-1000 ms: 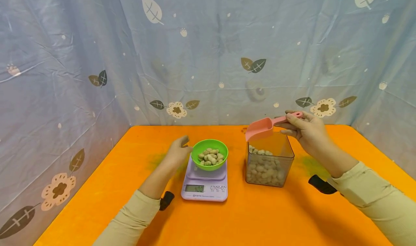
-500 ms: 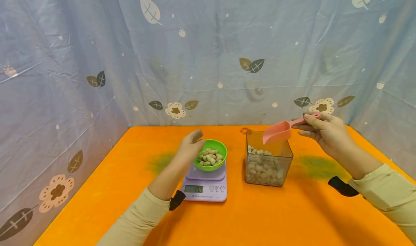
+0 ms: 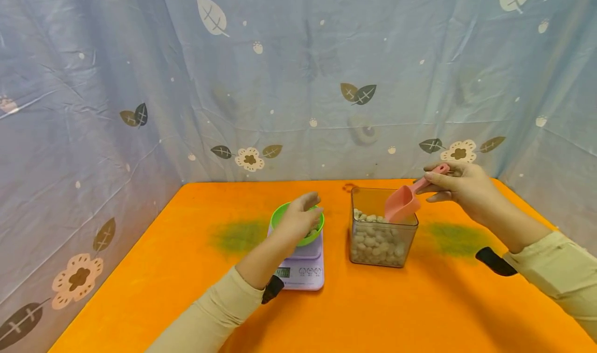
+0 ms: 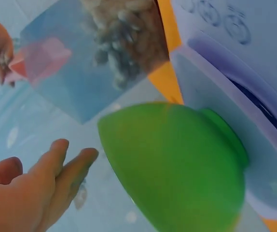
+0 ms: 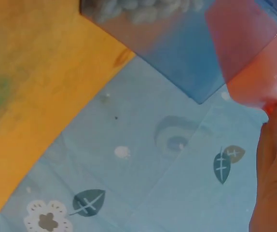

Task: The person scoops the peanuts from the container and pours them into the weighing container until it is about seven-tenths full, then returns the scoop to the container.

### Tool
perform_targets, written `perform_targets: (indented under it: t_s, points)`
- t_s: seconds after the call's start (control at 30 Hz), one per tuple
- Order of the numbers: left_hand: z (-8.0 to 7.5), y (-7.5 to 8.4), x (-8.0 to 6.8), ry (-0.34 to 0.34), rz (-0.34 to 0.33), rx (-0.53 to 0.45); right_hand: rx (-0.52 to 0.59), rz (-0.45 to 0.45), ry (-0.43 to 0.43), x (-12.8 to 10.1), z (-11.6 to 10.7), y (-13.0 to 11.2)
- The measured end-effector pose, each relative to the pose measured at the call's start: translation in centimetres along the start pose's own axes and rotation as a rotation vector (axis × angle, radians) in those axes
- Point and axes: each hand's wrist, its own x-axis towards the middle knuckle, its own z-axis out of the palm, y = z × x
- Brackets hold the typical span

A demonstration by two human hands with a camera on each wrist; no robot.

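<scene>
- Your right hand (image 3: 462, 186) pinches the handle of the pink scoop (image 3: 404, 201), fingers curled round it; the scoop's mouth tilts down inside the top of the clear container (image 3: 382, 228).
- The container stands on the orange counter (image 3: 186, 259), part full of peanuts (image 3: 373, 241).
- Your left hand (image 3: 300, 221) hovers over the green bowl (image 3: 280, 217), fingers loosely bent and a little apart, holding nothing that shows.
- The bowl sits on the lilac scale (image 3: 300, 270), just left of the container; your hand hides most of its contents.
- A blue leaf-print cloth (image 3: 280, 73) hangs behind the counter.
</scene>
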Motion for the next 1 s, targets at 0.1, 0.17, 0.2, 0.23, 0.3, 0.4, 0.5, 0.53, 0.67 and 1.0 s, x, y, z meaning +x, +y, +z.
perform_targets:
  t_s: [0.1, 0.17, 0.2, 0.23, 0.3, 0.4, 0.5, 0.53, 0.67, 1.0]
  points:
    - [1.0, 0.2, 0.3, -0.05, -0.009, -0.023, -0.212, 0.012, -0.003, 0.3, 0.8, -0.3]
    - [1.7, 0.2, 0.5, -0.082, -0.014, -0.033, -0.334, 0.036, -0.015, 0.6, 1.5, -0.4]
    - [2.0, 0.2, 0.7, -0.094, -0.023, -0.039, -0.392, 0.045, -0.029, 0.8, 1.7, -0.5]
    - [2.4, 0.2, 0.9, -0.103, -0.029, -0.041, -0.433, 0.055, -0.037, 0.9, 2.1, -0.5]
    - [3.1, 0.2, 1.3, -0.117, -0.038, -0.023, -0.495, 0.063, -0.061, 1.2, 2.6, -0.6]
    - [4.0, 0.1, 2.0, -0.12, -0.047, 0.019, -0.574, 0.069, -0.111, 1.5, 3.3, -0.3]
    - [4.7, 0.1, 2.7, -0.124, -0.055, 0.065, -0.591, 0.073, -0.138, 1.7, 3.9, 0.1]
    - [4.9, 0.1, 2.9, -0.127, -0.057, 0.068, -0.585, 0.075, -0.145, 1.8, 4.1, 0.3]
    - [5.5, -0.1, 3.5, -0.144, -0.06, 0.068, -0.522, 0.076, -0.142, 1.9, 4.9, 0.8]
    - [5.6, -0.5, 3.8, -0.167, -0.073, -0.013, -0.346, 0.075, -0.083, 2.2, 6.3, 0.7]
